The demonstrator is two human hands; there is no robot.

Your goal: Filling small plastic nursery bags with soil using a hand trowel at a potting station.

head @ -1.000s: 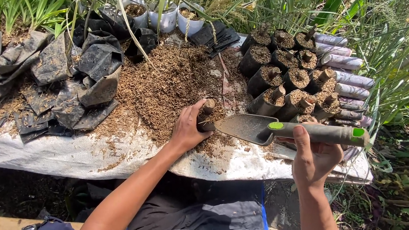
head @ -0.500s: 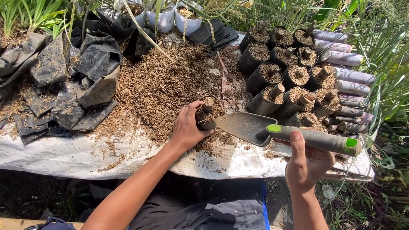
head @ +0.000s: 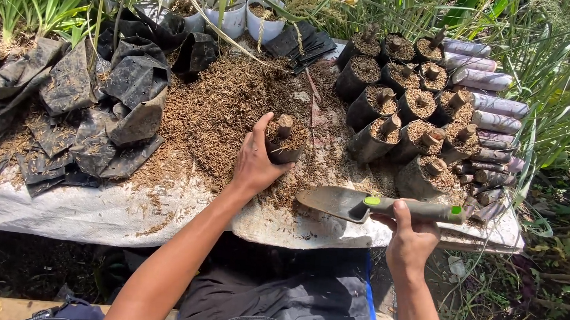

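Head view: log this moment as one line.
left hand: grips filled black grow bag with stem cutting | right hand: holds empty trowel level above white sheet | filled bags at right

Two bare arms reach forward and up from the bottom edge, each hand closed in a grip.

The left hand [head: 256, 161] lies furthest forward, forearm running diagonally up from the lower left, wrist straight, back of the hand facing the camera; its thumb points upward while the fingers curl round to the right, out of sight. The right hand [head: 410, 237] sits lower and nearer the body, forearm rising almost vertically from the bottom right, palm turned away, thumb pointing up and fingers wrapped over. The hands are well apart.
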